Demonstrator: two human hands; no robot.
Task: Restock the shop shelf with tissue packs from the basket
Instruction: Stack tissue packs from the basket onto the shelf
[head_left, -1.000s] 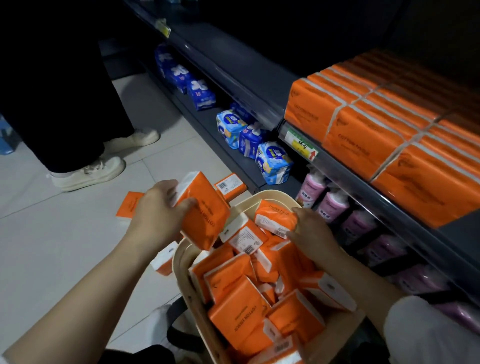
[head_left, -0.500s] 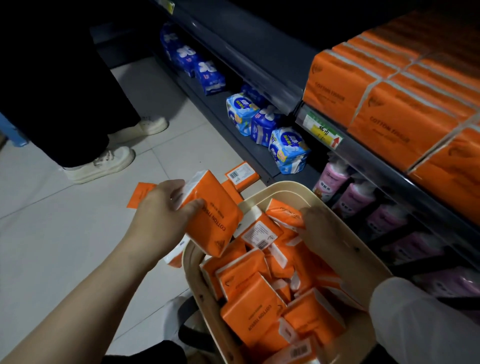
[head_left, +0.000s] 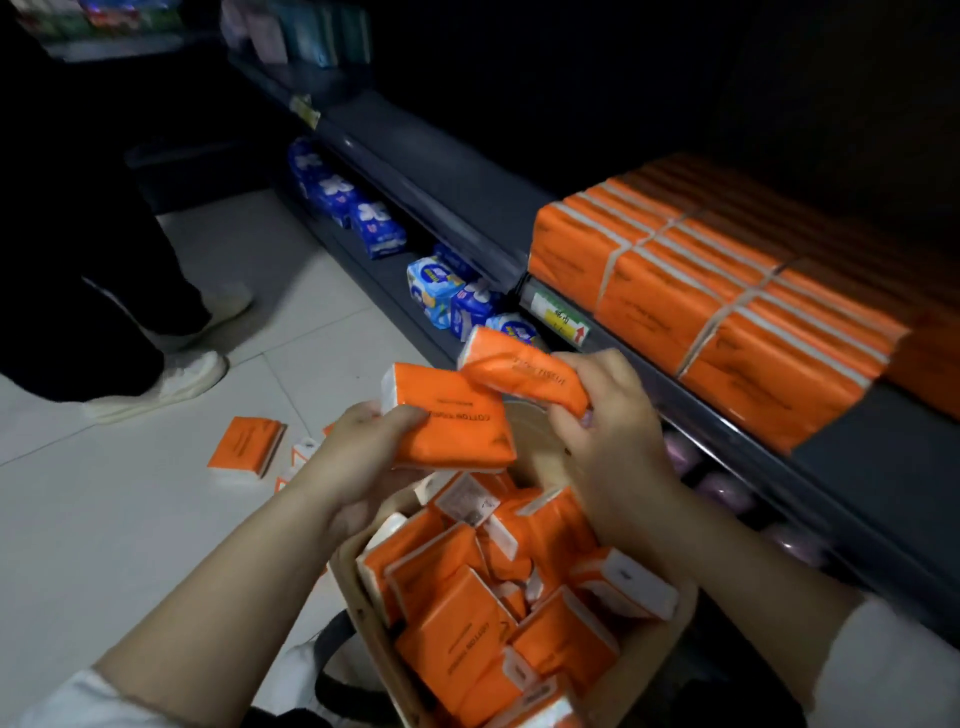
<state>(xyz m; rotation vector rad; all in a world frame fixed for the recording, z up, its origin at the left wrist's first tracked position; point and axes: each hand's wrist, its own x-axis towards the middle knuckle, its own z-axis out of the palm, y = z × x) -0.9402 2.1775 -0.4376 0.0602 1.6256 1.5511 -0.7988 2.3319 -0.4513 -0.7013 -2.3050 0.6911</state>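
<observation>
picking step, with a pack in each hand over the basket (head_left: 649, 665). the left hand (head_left: 363, 457) grips the first pack (head_left: 452, 426) flat, just above the basket's far rim. the right hand (head_left: 608, 415) clasps the second pack (head_left: 524, 374), tilted, beyond the basket toward the shelf (head_left: 857, 415). the next move likely calls for carrying both from the basket to the bare shelf board beside the stacked packs (head_left: 727, 312) and laying them square.
</observation>
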